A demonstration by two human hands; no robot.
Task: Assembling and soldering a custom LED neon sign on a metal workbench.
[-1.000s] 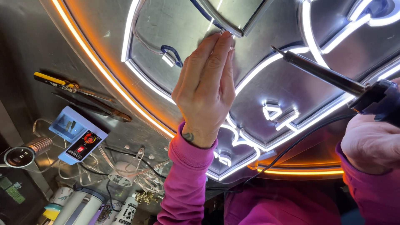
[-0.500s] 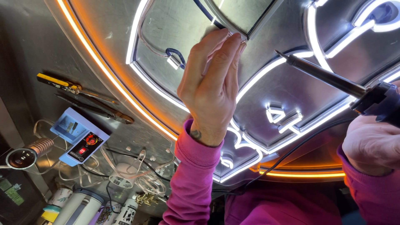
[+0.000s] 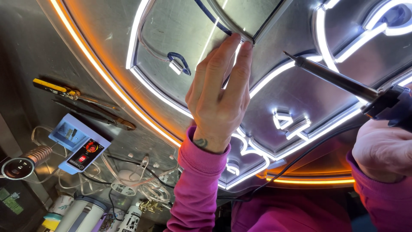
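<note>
Left hand (image 3: 219, 103) flat, fingertips pinning the strip end (image 3: 240, 38) up top; right hand (image 3: 384, 148) fisted round the soldering iron (image 3: 339, 81), tip aimed left at it, left hand nearer.

The soldering iron (image 3: 339, 83) lies right of the left hand (image 3: 219, 94), soldering station (image 3: 79, 148) far left.

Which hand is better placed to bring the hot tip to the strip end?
Probably the right hand: it grips the soldering iron, tip aimed toward the strip end. The left hand is busy, fingers on that strip.
</note>
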